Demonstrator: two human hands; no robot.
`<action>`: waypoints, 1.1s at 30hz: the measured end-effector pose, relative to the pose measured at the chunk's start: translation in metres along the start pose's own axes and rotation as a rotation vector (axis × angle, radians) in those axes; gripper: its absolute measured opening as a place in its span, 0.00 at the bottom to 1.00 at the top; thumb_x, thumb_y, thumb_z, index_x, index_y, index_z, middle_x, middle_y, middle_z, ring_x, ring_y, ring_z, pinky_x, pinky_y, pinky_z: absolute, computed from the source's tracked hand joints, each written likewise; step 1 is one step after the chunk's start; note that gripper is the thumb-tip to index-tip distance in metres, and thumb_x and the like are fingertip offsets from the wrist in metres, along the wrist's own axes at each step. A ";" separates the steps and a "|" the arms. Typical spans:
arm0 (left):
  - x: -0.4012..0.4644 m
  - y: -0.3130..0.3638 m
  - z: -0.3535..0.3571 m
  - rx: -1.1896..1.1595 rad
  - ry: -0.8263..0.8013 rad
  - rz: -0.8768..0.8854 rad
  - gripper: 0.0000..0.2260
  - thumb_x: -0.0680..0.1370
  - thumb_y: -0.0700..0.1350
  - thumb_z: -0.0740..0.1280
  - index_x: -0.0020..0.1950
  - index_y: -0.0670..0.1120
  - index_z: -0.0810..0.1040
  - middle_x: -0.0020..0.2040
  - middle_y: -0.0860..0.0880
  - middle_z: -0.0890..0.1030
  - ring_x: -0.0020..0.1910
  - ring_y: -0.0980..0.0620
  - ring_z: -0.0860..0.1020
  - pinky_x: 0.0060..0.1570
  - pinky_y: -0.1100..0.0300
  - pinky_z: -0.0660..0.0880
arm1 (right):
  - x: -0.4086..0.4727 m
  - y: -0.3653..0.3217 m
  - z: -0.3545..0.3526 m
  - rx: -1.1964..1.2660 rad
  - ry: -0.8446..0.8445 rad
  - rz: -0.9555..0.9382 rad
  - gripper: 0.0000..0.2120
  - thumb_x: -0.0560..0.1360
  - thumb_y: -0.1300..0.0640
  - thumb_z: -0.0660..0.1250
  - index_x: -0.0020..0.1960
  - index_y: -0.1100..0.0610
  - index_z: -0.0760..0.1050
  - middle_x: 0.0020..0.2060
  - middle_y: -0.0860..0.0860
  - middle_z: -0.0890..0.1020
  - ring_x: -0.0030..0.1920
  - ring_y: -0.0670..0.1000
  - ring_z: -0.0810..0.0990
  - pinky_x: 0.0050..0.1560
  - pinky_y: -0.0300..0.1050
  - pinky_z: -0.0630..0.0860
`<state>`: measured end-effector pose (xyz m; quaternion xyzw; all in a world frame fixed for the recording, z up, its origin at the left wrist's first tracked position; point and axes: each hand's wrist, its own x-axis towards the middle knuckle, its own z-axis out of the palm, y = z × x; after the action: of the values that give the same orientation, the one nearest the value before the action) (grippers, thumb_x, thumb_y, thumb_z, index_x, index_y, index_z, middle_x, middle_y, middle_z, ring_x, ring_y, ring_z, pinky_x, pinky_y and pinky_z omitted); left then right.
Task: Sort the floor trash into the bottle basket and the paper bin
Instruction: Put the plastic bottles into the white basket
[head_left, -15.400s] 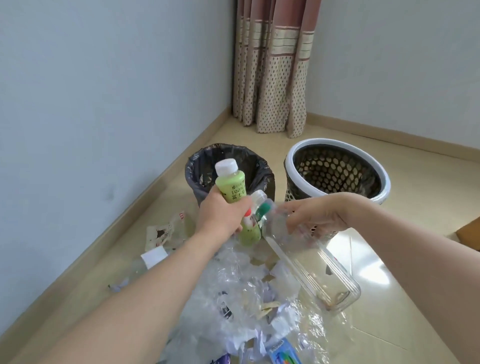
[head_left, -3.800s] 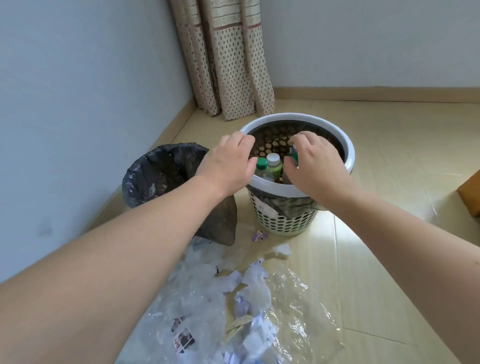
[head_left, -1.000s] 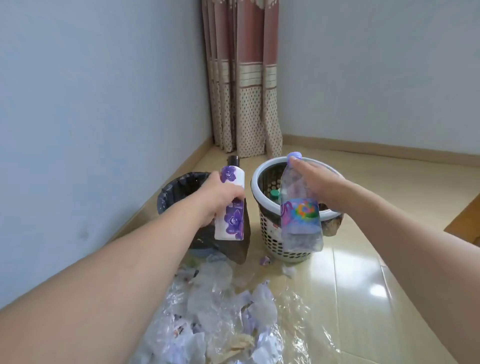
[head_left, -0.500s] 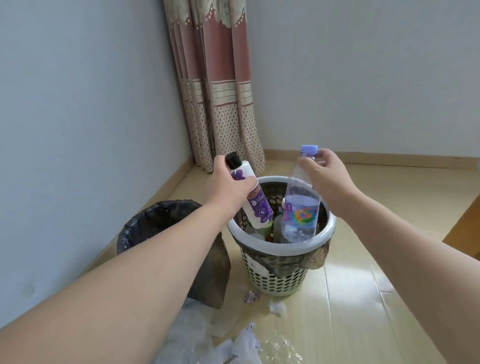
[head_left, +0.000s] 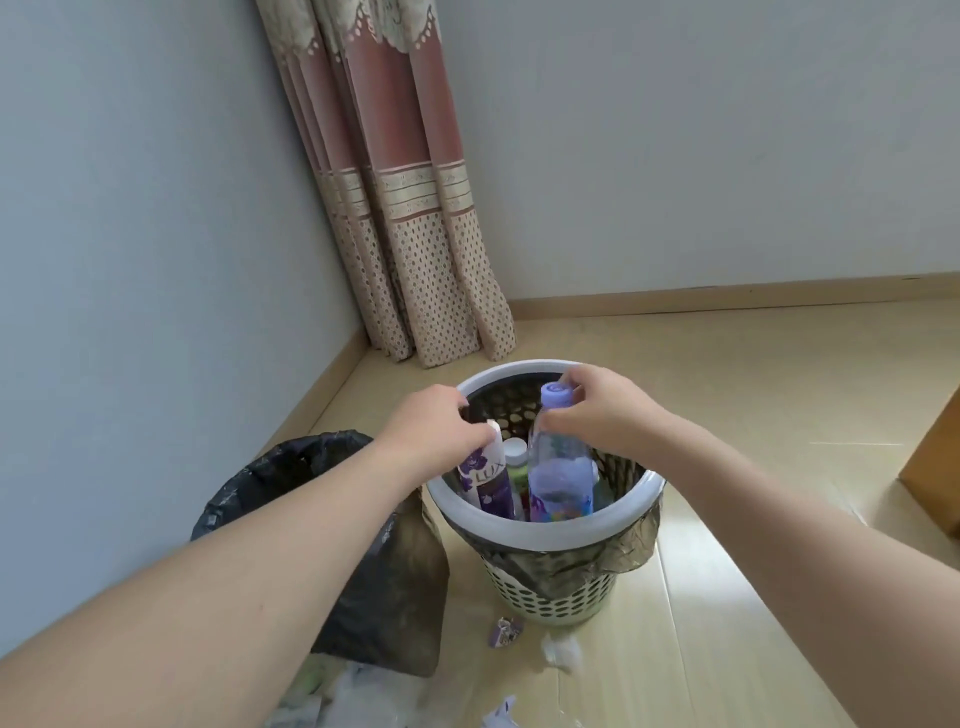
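The white perforated bottle basket (head_left: 545, 535) stands on the floor in the middle. My left hand (head_left: 434, 434) grips the top of a white bottle with a purple flower label (head_left: 485, 475), lowered inside the basket's left side. My right hand (head_left: 602, 415) holds a clear bottle with a lilac cap (head_left: 558, 467) by its neck, upright in the basket. A green bottle with a white cap (head_left: 516, 457) stands between them. The paper bin with a black bag (head_left: 291, 478) sits to the left, partly behind my left arm.
Crumpled plastic and paper scraps (head_left: 363, 696) lie on the floor at the bottom. A small purple wrapper (head_left: 503, 631) and a white wad (head_left: 561, 652) lie by the basket's base. A curtain (head_left: 395, 208) hangs in the corner; a wooden furniture edge (head_left: 935, 467) is at right.
Both hands have lowered their bottles from above the rim down into the basket. The view has moved closer to the basket.
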<state>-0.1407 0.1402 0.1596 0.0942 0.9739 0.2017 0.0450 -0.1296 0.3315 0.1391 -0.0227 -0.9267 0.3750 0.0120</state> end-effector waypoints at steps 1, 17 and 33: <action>0.003 0.002 0.005 0.082 -0.043 0.019 0.09 0.73 0.55 0.69 0.45 0.49 0.79 0.40 0.51 0.82 0.40 0.52 0.80 0.39 0.54 0.79 | 0.000 0.002 0.004 -0.084 -0.035 -0.001 0.10 0.70 0.50 0.70 0.48 0.52 0.76 0.39 0.50 0.80 0.40 0.50 0.80 0.40 0.44 0.78; 0.030 0.007 0.070 0.595 -0.350 0.086 0.06 0.75 0.45 0.66 0.40 0.46 0.71 0.37 0.49 0.75 0.38 0.48 0.74 0.42 0.54 0.71 | 0.008 0.024 0.050 -0.534 -0.432 0.035 0.12 0.77 0.55 0.65 0.58 0.59 0.75 0.48 0.54 0.76 0.50 0.53 0.74 0.56 0.46 0.73; -0.051 -0.053 -0.019 0.544 0.077 0.227 0.07 0.79 0.47 0.57 0.49 0.49 0.74 0.49 0.49 0.78 0.48 0.47 0.74 0.56 0.49 0.70 | -0.038 -0.045 0.046 -0.520 0.005 -0.195 0.17 0.76 0.52 0.64 0.64 0.54 0.74 0.54 0.52 0.76 0.53 0.53 0.75 0.53 0.46 0.76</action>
<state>-0.1022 0.0748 0.1587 0.2035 0.9764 -0.0594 -0.0417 -0.0947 0.2656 0.1375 0.0632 -0.9896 0.1214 0.0439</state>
